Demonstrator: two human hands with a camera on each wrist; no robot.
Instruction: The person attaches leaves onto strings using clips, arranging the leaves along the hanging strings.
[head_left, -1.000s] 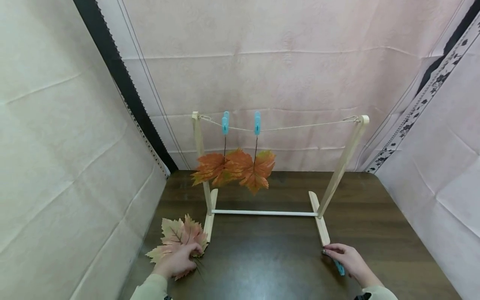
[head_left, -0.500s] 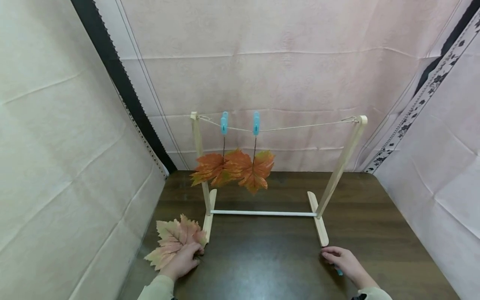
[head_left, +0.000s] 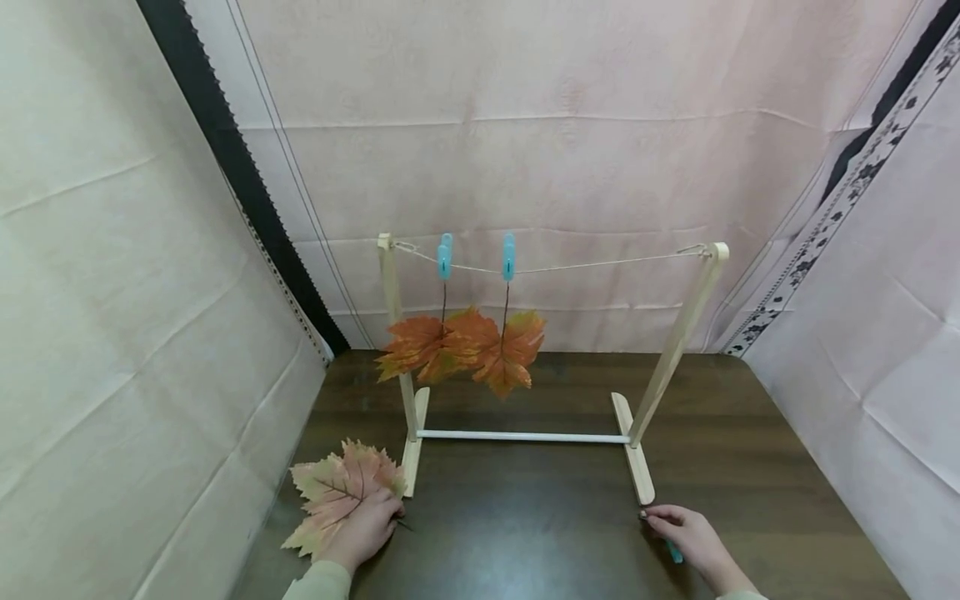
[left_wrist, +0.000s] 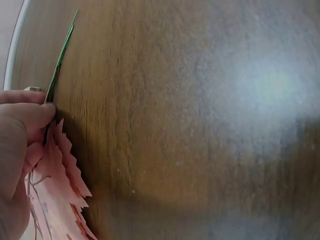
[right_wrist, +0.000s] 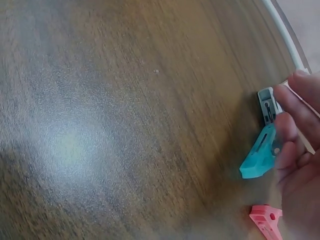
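My left hand [head_left: 367, 527] pinches the stems of pale pink-and-cream artificial maple leaves [head_left: 333, 490], stacked at the left rear foot of the rack. In the left wrist view the thin green stems [left_wrist: 62, 55] stick out past the thumb and finger. My right hand [head_left: 693, 537] is low over the table by the rack's right foot, its fingertips at a grey clothespin [right_wrist: 268, 105]. A teal clothespin [right_wrist: 259, 152] lies under the curled fingers, and a pink clothespin [right_wrist: 266, 220] is closer to the wrist, partly hidden by the hand.
A wooden rack [head_left: 678, 333] with a white crossbar [head_left: 521, 436] stands on the brown table [head_left: 517, 533]. On its string [head_left: 600, 265] two blue clothespins [head_left: 508, 257] hold orange maple leaves [head_left: 504, 354]. Pale cloth walls [head_left: 540, 167] enclose the back and sides.
The left hand has turned the pale leaves slightly leftward and tightened around their stems. The right hand stays by the rack's right foot, with less of the teal clothespin showing. The head view has shifted slightly.
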